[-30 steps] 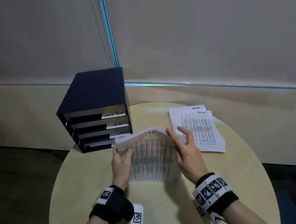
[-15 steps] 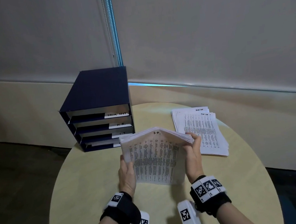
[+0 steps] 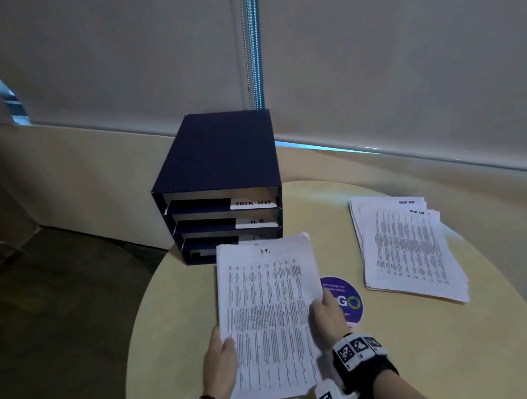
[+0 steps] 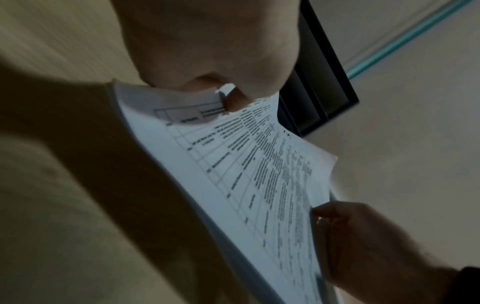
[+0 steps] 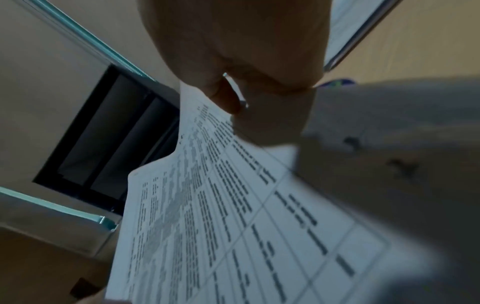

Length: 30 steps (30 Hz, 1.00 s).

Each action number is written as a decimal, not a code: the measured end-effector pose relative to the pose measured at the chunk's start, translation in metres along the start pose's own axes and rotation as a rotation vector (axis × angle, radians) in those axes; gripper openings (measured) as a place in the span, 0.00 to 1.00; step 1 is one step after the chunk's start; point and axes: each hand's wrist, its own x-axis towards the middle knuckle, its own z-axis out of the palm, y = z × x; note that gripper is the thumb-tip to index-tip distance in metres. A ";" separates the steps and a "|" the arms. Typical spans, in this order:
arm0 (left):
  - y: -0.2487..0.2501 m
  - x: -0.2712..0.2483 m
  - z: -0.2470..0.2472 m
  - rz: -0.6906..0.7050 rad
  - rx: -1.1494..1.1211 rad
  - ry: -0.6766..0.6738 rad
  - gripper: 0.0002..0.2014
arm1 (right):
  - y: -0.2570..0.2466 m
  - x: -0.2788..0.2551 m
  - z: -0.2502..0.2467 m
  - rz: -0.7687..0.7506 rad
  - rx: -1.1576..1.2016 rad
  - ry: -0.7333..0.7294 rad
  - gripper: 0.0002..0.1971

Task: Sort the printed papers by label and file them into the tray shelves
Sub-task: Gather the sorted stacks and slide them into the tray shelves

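A stack of printed papers headed "I.T." [image 3: 267, 314] is held above the round table, its far edge near the tray's lower shelves. My left hand [image 3: 221, 364] pinches its left edge, thumb [image 4: 233, 102] on top. My right hand [image 3: 326, 318] grips the right edge, thumb [image 5: 226, 98] on the sheet. The dark blue tray unit [image 3: 219, 158] stands at the table's back, with shelves labelled "TASK LIST" [image 3: 253, 203] and "H.R." [image 3: 257, 221]; a third label is half hidden behind the stack. A second pile headed "TASK LIST" [image 3: 408, 249] lies at the right.
A purple round sticker [image 3: 346, 300] sits on the pale round table [image 3: 175, 304], partly under my right hand. A low wall and window blinds run behind the tray. The table's edge drops to dark floor at the left.
The stack, bowed upward between both hands earlier, is now flattened and lies lengthwise toward the tray. Both hands have shifted to grip its side edges, and the sticker is uncovered.
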 end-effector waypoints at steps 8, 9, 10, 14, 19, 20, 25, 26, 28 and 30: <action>-0.003 0.057 -0.060 -0.057 -0.020 0.066 0.14 | -0.050 0.036 0.059 0.115 -0.113 -0.200 0.09; 0.000 0.064 -0.062 -0.059 -0.012 0.053 0.14 | -0.049 0.042 0.061 0.135 -0.118 -0.205 0.09; 0.003 0.072 -0.063 -0.066 0.001 0.037 0.15 | -0.050 0.044 0.061 0.157 -0.113 -0.209 0.10; 0.018 0.101 -0.067 -0.089 0.046 -0.015 0.16 | -0.041 0.047 0.052 0.167 -0.063 -0.250 0.13; 0.053 0.129 -0.076 -0.046 0.017 -0.008 0.16 | -0.036 0.024 0.040 0.209 0.107 -0.465 0.15; 0.059 0.131 -0.079 -0.045 -0.023 -0.016 0.15 | -0.039 0.024 0.041 0.204 0.173 -0.468 0.16; 0.071 0.095 -0.081 -0.085 -0.508 -0.136 0.21 | -0.068 0.050 0.055 0.223 0.338 -0.298 0.17; 0.070 0.088 -0.074 -0.091 -0.542 -0.162 0.21 | -0.074 0.054 0.058 0.227 0.338 -0.293 0.17; 0.069 0.084 -0.056 -0.080 -0.545 -0.180 0.16 | -0.083 0.061 0.062 0.229 0.325 -0.288 0.18; 0.070 0.097 -0.039 -0.087 -0.520 -0.143 0.14 | -0.090 0.061 0.061 0.214 0.311 -0.304 0.17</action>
